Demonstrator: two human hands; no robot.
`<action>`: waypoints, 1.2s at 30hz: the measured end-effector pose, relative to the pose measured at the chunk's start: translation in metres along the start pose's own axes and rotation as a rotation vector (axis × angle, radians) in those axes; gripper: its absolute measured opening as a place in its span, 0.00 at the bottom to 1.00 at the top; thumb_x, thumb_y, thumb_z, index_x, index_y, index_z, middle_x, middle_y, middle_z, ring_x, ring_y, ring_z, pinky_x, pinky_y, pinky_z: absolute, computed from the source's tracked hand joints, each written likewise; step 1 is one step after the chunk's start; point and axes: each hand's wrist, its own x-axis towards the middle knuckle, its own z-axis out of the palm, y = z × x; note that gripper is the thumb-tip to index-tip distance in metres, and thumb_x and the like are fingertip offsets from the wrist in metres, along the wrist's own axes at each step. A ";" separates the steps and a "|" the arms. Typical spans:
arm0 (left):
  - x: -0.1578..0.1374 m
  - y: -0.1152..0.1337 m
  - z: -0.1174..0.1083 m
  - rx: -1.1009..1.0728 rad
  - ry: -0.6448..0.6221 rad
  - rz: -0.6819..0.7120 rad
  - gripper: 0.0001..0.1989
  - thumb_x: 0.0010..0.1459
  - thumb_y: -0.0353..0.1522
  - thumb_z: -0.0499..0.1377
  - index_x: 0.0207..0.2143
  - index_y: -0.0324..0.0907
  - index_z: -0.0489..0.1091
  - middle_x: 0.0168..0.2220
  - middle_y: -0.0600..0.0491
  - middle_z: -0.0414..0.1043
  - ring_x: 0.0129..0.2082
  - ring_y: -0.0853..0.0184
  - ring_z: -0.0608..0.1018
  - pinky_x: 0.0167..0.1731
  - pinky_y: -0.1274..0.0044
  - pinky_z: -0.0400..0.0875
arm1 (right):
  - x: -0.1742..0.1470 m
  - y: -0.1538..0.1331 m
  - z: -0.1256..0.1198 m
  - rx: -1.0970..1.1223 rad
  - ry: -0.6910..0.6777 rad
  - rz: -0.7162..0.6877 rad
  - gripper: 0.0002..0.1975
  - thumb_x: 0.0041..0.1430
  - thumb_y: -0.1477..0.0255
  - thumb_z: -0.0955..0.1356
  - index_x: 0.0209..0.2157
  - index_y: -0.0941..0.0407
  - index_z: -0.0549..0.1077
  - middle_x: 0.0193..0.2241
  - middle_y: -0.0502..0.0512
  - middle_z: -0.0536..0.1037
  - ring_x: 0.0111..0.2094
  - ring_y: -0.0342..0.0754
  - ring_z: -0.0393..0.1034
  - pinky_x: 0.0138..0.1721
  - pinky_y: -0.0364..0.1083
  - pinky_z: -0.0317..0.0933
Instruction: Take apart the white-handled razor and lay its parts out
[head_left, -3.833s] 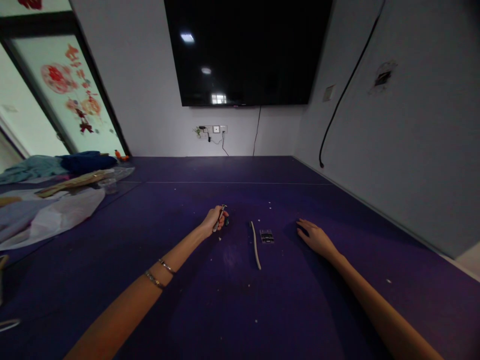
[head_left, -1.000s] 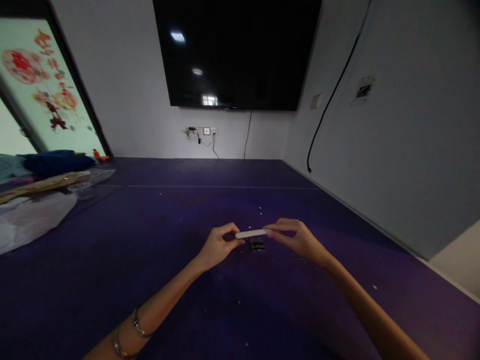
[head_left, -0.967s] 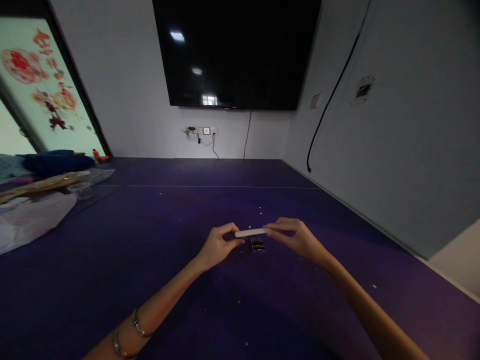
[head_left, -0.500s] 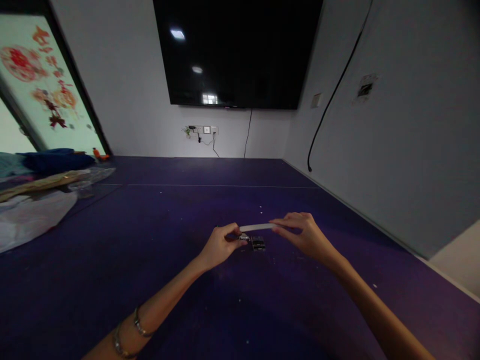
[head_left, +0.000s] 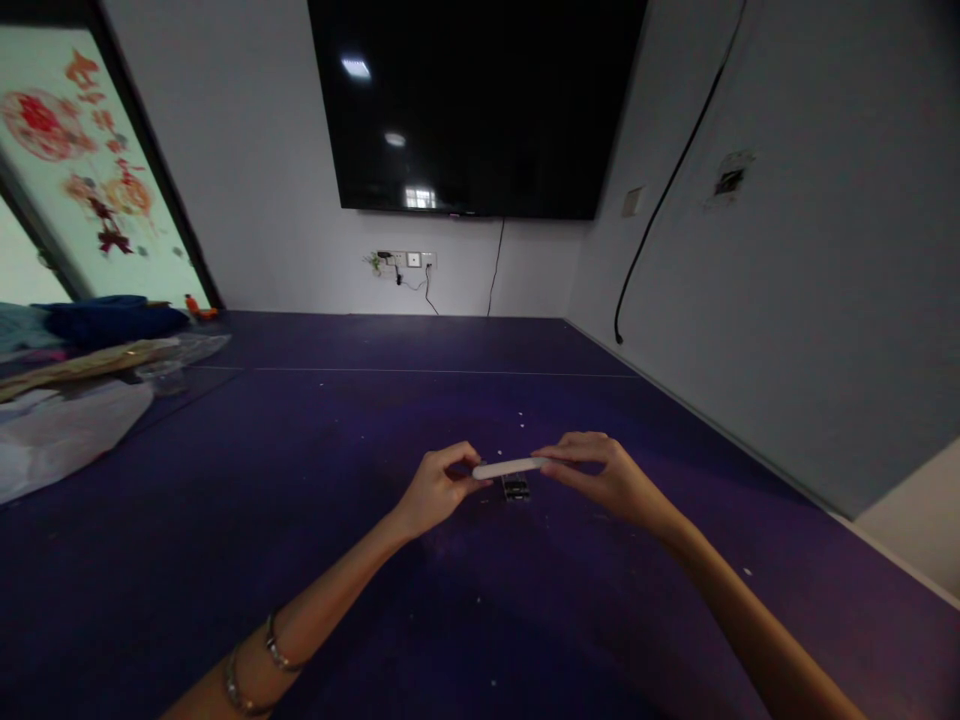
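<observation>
Above the board (head_left: 516, 489), I now hold the strip (head_left: 510, 467) lower than a moment ago, left hand (head_left: 439, 487) and right hand (head_left: 600, 472) narrowly pinching its ends, suggesting handling continues.

Off-white strip (head_left: 510, 467), purple surface (head_left: 450, 620) with white flecks (head_left: 747, 572), black screen (head_left: 480, 110), grey wall (head_left: 825, 300).

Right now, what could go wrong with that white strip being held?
The white strip might slip: the left grip and right grip seem to pinch it only near its ends. If dropped, it could hit the small dark piece, which shows just below it in this view.
</observation>
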 end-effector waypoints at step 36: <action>-0.001 0.006 -0.002 -0.028 0.008 -0.022 0.06 0.48 0.31 0.62 0.25 0.39 0.68 0.25 0.57 0.69 0.27 0.72 0.71 0.29 0.79 0.65 | -0.002 0.011 -0.003 0.147 -0.028 0.090 0.14 0.56 0.62 0.66 0.39 0.54 0.77 0.33 0.56 0.78 0.34 0.48 0.70 0.35 0.46 0.62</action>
